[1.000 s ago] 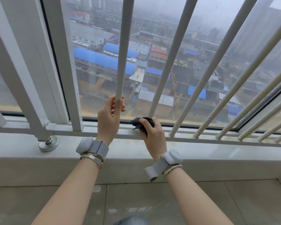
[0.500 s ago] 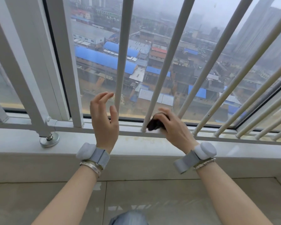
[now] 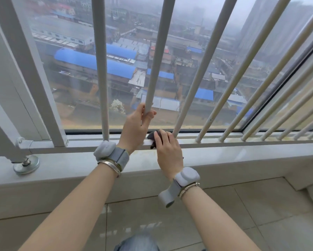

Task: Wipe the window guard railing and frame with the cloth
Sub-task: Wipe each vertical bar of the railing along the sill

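The right hand (image 3: 167, 151) is pressing the dark cloth (image 3: 154, 137) onto the bottom rail (image 3: 224, 143) at a bar's foot, while the left hand (image 3: 136, 126) is gripping a bar (image 3: 156, 66) — yellowish grime is showing rightward, so much is probably left.

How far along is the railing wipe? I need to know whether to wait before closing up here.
Done: nothing in this frame proves any stretch clean. In hand: the right hand presses the dark cloth on the bottom rail between two bars, while the left hand grips a bar. Left: yellowish stains show on the rail farther right, and the bars and window frame above await the cloth.
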